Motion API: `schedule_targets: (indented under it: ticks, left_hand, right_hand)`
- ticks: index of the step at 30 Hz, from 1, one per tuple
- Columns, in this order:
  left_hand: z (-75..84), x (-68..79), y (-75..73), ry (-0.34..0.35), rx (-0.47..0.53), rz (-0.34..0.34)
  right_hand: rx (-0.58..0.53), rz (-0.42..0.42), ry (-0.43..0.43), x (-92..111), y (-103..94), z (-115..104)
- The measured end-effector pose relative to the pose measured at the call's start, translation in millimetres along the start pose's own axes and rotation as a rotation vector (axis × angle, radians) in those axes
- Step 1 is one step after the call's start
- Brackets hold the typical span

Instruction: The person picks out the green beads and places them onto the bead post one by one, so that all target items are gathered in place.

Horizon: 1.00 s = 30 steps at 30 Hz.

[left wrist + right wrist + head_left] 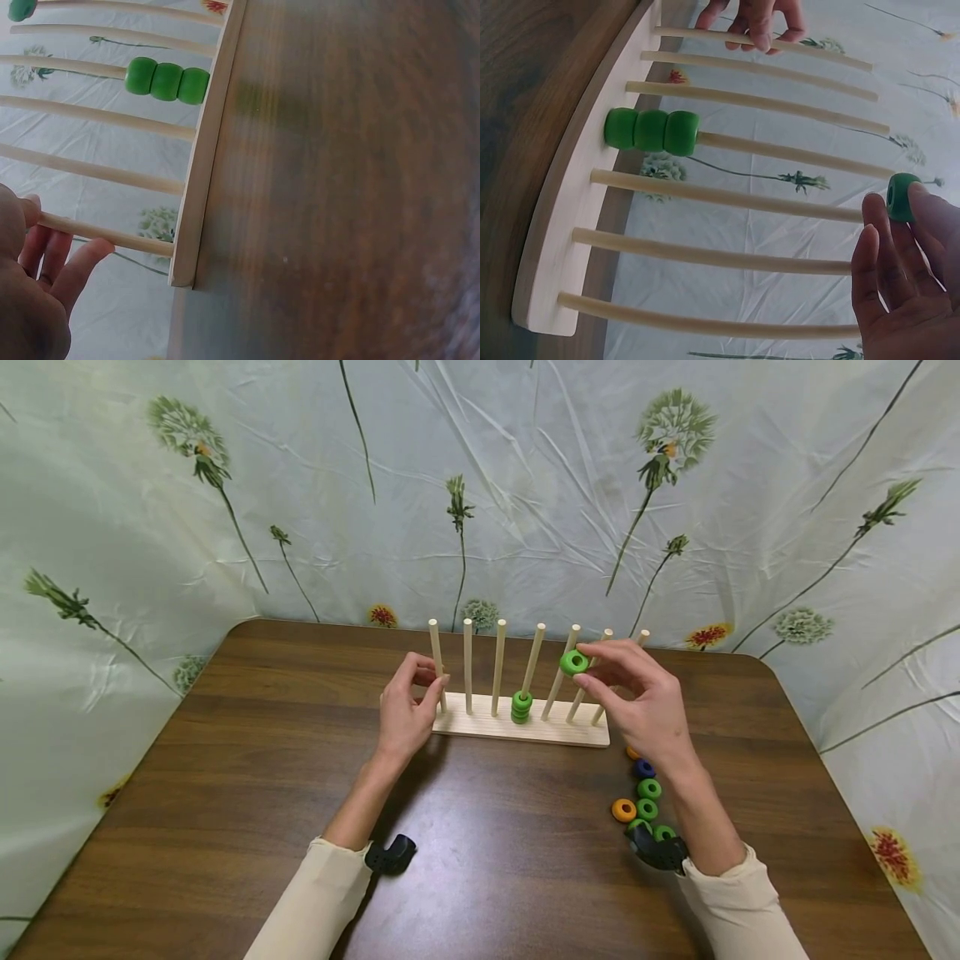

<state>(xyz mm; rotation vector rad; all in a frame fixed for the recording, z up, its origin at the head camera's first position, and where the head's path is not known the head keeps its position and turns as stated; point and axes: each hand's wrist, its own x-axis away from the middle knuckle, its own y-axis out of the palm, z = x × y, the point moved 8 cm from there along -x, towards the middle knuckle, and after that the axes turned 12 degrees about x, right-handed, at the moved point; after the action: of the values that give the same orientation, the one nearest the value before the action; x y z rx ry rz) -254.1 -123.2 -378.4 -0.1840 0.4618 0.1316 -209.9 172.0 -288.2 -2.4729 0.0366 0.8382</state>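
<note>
A wooden peg stand (480, 725) with several upright pegs lies across the table. Three stacked green rings (521, 707) sit at the foot of its middle peg, against the base. My left hand (408, 710) holds the leftmost peg (112, 236) between thumb and fingers, at about mid-height. Between thumb and fingertips, my right hand (637, 697) pinches another green ring (574, 662), raised to the level of the peg tops. In the right wrist view this held ring (901, 196) is right at the tip of the middle peg (802, 157). No other peg carries a ring.
Loose green rings (649, 789), orange rings (623, 811) and a blue ring (643, 768) lie on the brown table (247, 793) at the right, partly under my right wrist. A flower-printed cloth (315, 485) hangs behind the table's far edge.
</note>
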Motion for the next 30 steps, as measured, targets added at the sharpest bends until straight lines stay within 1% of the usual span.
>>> schedule_targets:
  ticks: [7, 15, 21, 30]
  left_hand:
    - [-1.7, 0.0, 0.6, -0.004, 0.002, 0.000]
    - [-1.4, 0.4, -0.2, -0.004, 0.010, 0.005]
    - [-0.1, 0.8, -0.4, 0.005, 0.013, 0.007]
    - [0.0, -0.2, 0.0, 0.009, 0.008, 0.007]
  right_hand:
    - [-0.027, 0.010, -0.011, -3.5, 3.6, -4.3]
    - [-0.045, 0.003, -0.030, -8.2, 9.3, -10.3]
    - [-0.034, 0.004, -0.039, -14.1, 11.8, -15.1]
    - [-0.065, 0.019, -0.021, -20.8, 16.5, -17.7]
